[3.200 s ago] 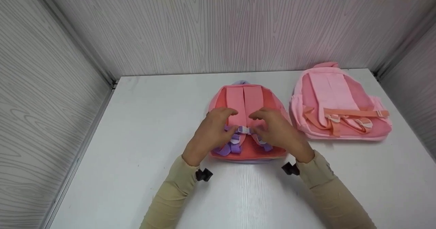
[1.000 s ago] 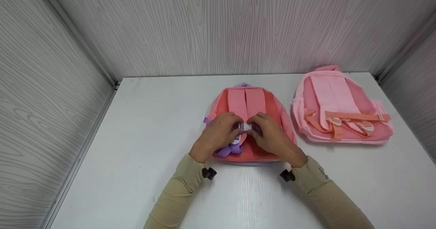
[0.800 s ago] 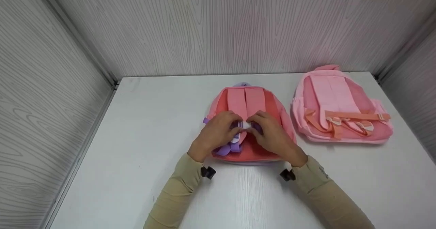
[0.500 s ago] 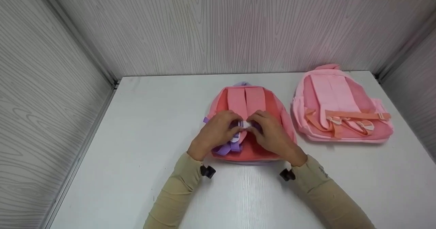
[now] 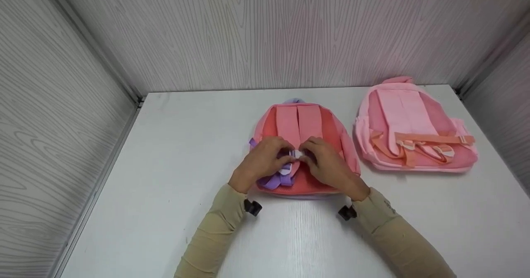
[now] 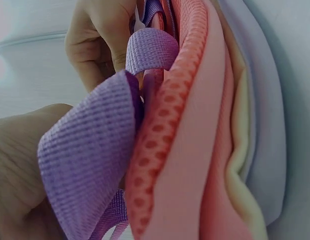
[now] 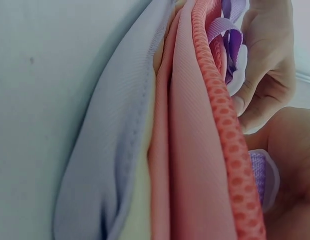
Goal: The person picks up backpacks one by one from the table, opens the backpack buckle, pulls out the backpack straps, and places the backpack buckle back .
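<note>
A small coral backpack lies with its shoulder straps facing up. Across those straps runs a purple chest strap with a white buckle. My left hand pinches the buckle's left end between thumb and fingers. From the other side, my right hand pinches its right end, so the fingertips nearly meet. Purple webbing loops close to the left hand in the left wrist view. The right wrist view shows a white strap adjuster beside the left fingers. Fingers hide most of the chest strap.
To the right lies a light pink backpack with orange straps, also back side up. Both bags rest on a white table. Grey wood-grain panels enclose it at the back and sides.
About three seconds ago both hands hovered over the buckle, fingers spread; they have since closed in and pinched its two ends. Over the last second they have barely moved.
</note>
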`<state>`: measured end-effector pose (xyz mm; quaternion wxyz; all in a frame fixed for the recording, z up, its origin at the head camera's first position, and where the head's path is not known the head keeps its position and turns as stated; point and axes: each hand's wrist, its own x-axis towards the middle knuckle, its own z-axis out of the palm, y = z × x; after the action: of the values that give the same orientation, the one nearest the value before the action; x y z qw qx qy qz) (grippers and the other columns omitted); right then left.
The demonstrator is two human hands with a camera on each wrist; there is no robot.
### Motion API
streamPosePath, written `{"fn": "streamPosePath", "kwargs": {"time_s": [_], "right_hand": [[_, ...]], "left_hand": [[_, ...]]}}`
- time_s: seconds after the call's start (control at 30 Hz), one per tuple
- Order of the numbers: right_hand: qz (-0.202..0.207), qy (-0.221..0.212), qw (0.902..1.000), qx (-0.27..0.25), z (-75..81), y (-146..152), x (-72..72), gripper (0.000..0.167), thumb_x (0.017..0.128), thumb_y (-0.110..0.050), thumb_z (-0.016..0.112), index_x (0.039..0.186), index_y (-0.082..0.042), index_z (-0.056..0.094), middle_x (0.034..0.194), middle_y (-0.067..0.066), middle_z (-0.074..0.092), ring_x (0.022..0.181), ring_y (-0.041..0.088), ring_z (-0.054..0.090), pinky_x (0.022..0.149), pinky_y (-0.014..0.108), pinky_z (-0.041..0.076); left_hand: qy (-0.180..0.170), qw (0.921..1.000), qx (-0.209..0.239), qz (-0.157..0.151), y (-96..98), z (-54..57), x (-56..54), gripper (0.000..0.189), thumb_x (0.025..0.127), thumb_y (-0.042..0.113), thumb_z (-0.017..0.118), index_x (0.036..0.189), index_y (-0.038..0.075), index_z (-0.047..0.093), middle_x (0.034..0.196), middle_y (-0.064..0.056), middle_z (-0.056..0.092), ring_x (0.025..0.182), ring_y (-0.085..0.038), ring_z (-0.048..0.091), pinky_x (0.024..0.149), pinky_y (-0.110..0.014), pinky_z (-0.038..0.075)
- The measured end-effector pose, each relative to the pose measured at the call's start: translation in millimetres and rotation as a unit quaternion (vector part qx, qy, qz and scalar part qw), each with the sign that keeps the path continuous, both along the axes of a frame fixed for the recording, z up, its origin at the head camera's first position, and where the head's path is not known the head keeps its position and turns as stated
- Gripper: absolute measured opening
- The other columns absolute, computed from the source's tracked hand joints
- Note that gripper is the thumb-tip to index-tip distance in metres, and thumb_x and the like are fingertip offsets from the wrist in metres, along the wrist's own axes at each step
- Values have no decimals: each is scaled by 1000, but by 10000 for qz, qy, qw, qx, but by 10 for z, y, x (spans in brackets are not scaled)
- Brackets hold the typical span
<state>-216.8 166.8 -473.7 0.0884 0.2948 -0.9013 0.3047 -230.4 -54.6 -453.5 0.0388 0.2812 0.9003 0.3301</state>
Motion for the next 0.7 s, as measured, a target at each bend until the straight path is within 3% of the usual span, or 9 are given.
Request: {"fn": "streamPosePath", "kwargs": {"time_s": [0.43, 0.7], "right_hand": [[0, 12, 9999, -105, -14, 18, -12, 16, 100, -7, 74, 115, -2, 73, 110, 12, 70, 103, 28, 66, 98, 45, 58], [-44, -211, 9996, -174, -11, 19, -12, 18, 100, -8, 75, 118, -4, 74, 112, 11, 71, 105, 27, 66, 100, 45, 58]], "left_hand": [[77, 9999, 77, -93, -34, -21, -38, 25, 99, 24, 79, 119, 10, 78, 110, -2, 77, 99, -15, 68, 101, -34, 57], [180, 9995, 196, -161, -52, -21, -56, 24, 97, 21, 81, 118, 9, 80, 109, -2, 78, 98, -14, 70, 99, -33, 58]]}}
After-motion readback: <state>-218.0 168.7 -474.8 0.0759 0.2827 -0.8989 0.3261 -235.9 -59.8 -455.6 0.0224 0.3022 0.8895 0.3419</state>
